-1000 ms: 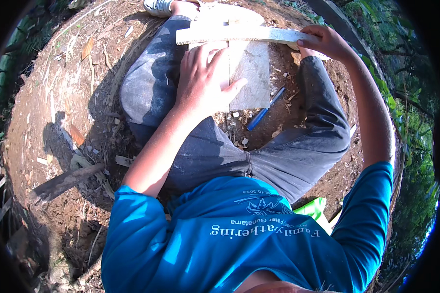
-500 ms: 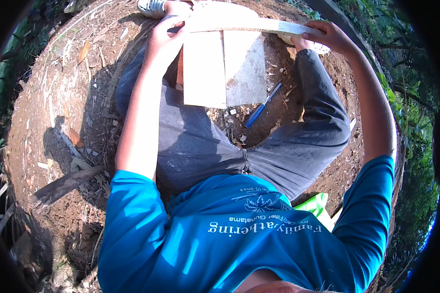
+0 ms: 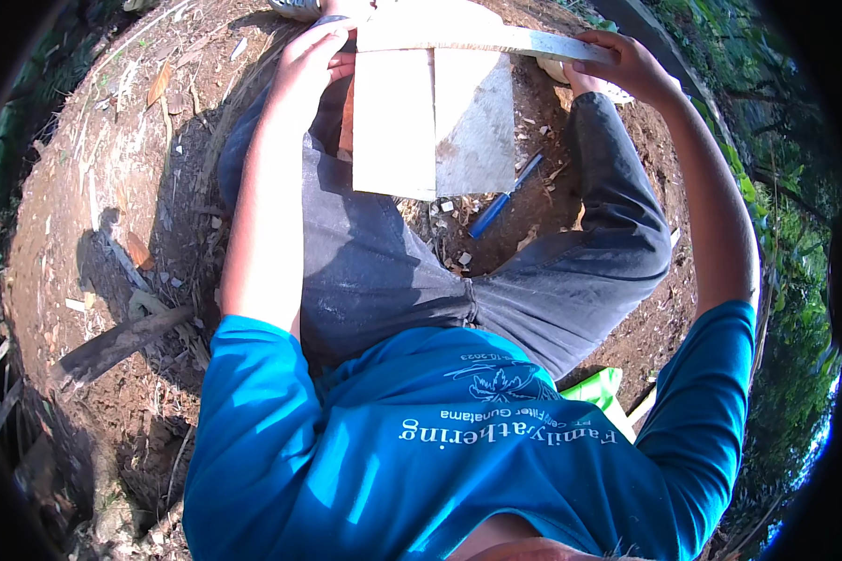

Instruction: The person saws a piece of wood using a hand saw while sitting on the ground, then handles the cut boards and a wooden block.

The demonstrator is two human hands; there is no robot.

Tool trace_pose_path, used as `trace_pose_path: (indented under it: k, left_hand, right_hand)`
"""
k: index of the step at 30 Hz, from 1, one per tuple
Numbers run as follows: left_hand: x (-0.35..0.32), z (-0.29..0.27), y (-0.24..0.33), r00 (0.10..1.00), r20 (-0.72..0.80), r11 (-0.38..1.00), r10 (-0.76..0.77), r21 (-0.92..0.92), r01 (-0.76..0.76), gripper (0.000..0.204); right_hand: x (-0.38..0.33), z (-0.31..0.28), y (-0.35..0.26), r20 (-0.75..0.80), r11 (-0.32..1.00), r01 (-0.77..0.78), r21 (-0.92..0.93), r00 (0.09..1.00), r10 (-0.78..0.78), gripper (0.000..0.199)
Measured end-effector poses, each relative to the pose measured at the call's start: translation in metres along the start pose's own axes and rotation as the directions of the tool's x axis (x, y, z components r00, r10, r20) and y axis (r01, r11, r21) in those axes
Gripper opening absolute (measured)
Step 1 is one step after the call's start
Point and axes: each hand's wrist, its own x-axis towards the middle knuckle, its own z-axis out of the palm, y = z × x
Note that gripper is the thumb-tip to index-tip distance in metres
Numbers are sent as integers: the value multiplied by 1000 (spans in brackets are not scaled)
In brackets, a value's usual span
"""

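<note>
Strip (image 3: 515, 39) spans the far side of the left board (image 3: 393, 122) and right board (image 3: 477, 122), its right end pinched by the right hand's (image 3: 627, 65) thumb and fingers. The left hand (image 3: 313, 56) is at the other end, though glare hides whether it grips. Hands at opposite ends probably keep the strip straight across. A second ago, the left hand was spread over the left board, now uncovered.
</note>
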Motion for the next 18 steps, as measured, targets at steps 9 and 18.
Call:
trace_pose_path:
  k: [9, 18]
  left_hand:
    - [1, 6, 4, 1000, -1, 999, -12, -46, 12, 35]
    - [3, 5, 2, 997, -53, 999, -51, -10, 50, 40]
  right_hand:
    - [1, 0, -4, -18, 1000, 13, -12, 1000, -13, 64]
    - [5, 2, 8, -31, 997, 69, 35, 997, -68, 65]
